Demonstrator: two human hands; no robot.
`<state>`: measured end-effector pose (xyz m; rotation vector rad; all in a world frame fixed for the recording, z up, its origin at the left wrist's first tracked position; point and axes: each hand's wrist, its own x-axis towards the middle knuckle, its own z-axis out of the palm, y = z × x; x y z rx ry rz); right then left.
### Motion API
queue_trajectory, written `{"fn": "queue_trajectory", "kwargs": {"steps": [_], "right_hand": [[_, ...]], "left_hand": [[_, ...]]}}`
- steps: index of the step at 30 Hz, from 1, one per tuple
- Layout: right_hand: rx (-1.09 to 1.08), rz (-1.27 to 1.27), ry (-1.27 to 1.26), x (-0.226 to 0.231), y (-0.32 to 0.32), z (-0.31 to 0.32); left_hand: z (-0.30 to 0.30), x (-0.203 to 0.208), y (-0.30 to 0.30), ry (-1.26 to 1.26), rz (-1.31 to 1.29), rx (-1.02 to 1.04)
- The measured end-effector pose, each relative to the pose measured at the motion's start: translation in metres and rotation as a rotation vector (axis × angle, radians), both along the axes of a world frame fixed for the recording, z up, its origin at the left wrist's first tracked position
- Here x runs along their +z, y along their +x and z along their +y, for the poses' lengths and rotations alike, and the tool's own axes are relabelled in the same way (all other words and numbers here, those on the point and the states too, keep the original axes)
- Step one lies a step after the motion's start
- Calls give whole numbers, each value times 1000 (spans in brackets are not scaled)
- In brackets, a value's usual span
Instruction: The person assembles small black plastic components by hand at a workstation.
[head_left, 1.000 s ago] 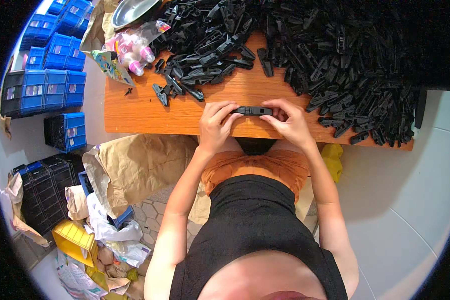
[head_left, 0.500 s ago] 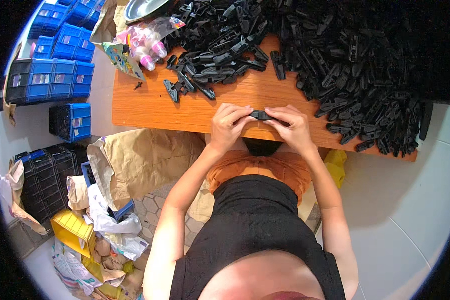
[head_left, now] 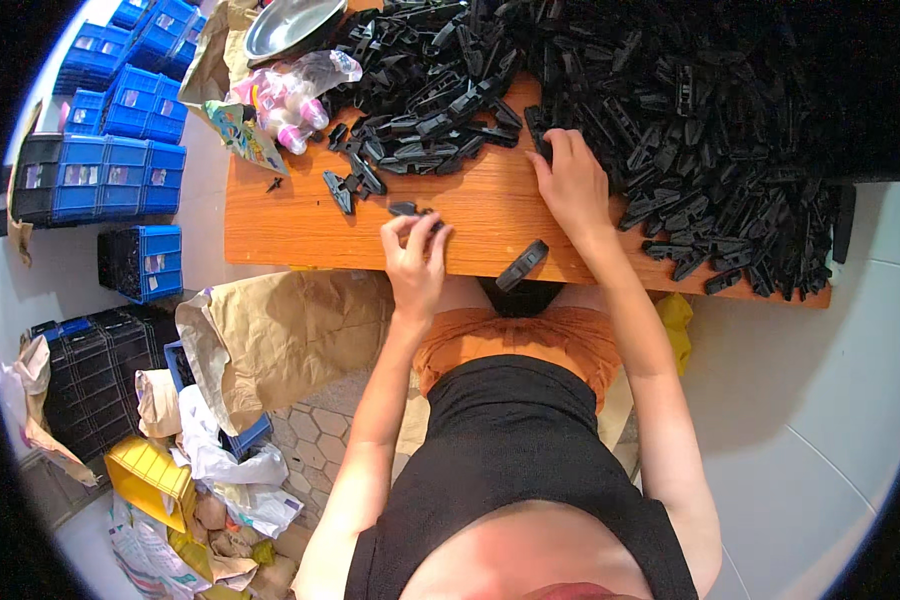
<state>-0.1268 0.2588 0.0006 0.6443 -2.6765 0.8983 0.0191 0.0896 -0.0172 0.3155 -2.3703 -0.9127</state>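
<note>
My left hand (head_left: 413,262) is over the wooden table with its fingers curled closed at a small black plastic part (head_left: 402,208), partly hidden by the fingertips. Farther forward, my right hand (head_left: 576,185) pinches an elongated black plastic part (head_left: 537,132) at the edge of the large heap; its fingers cover the lower end. Between my hands, a separate black plastic piece (head_left: 522,266) shows at the table's near edge, overlapping it and untouched by either hand. Whether it rests there or is in the air, I cannot tell.
A big heap of black parts (head_left: 690,140) covers the table's right side, a smaller pile (head_left: 430,130) its back middle. A metal bowl (head_left: 288,30) and a bag of pink-and-white items (head_left: 290,105) lie at back left. Blue crates (head_left: 95,175) and a brown paper bag (head_left: 285,335) stand left.
My hands have come apart and let go of the black part they held together, which now shows at the table edge. The left moved left to a small part, the right forward to the heap.
</note>
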Motion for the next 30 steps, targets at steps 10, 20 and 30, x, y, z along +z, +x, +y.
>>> {"fn": "queue_trajectory", "kwargs": {"steps": [10,20,30], "right_hand": [[147,54,-12,13,16,15],[277,72,145,10,25,31],[205,-509,-551,8,38,32]], "left_hand": [[42,3,-4,134,-36,-49],[20,23,3,106,-71,-240],[8,4,-31,-44,-44,-396]]}}
